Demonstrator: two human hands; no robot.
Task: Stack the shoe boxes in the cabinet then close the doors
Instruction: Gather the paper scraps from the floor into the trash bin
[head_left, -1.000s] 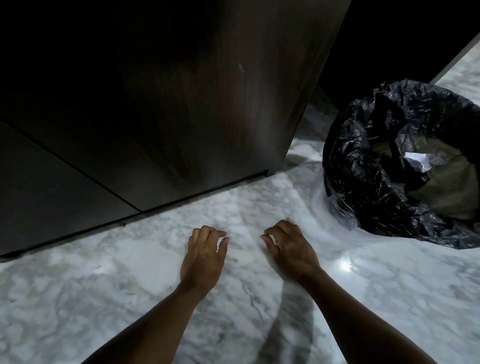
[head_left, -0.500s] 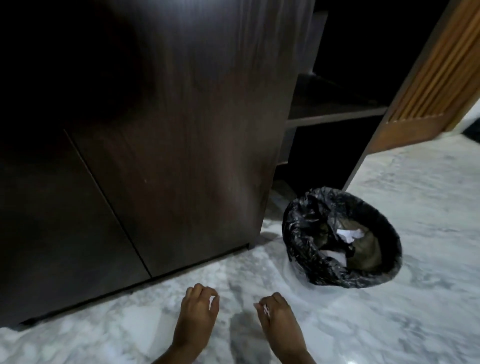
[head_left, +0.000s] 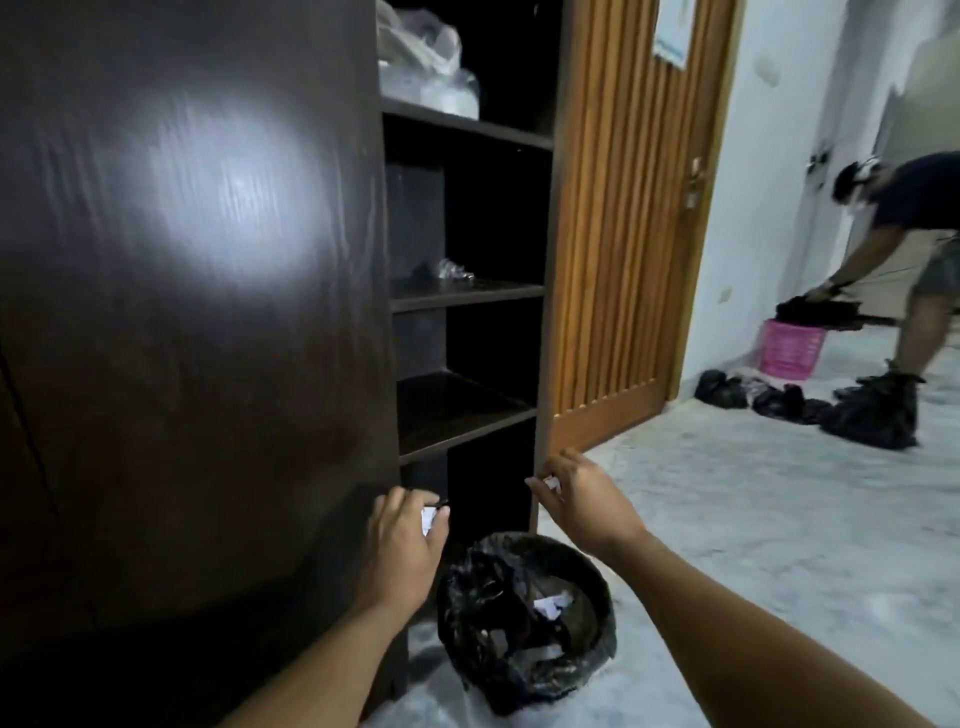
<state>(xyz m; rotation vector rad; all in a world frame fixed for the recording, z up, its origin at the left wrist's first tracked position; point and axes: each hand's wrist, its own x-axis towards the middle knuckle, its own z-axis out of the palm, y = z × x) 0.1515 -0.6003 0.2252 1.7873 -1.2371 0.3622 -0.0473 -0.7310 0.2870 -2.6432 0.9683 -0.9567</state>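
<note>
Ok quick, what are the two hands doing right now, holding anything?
Left hand: curled round a white paper scrap.
Right hand: pinching a second white scrap.

This looks like the hallway of a home. A tall dark wooden cabinet (head_left: 197, 312) fills the left of the frame, its open shelves (head_left: 467, 296) in the middle holding plastic bags (head_left: 426, 62) at the top. Right of it stands a slatted wooden door (head_left: 623, 234). The floor (head_left: 753, 519) is pale marble. A bin (head_left: 467, 613) lined with a black bag sits at lower centre, and a pink basket (head_left: 792, 353) stands at far right beside a person (head_left: 914, 249) bending down.
</note>
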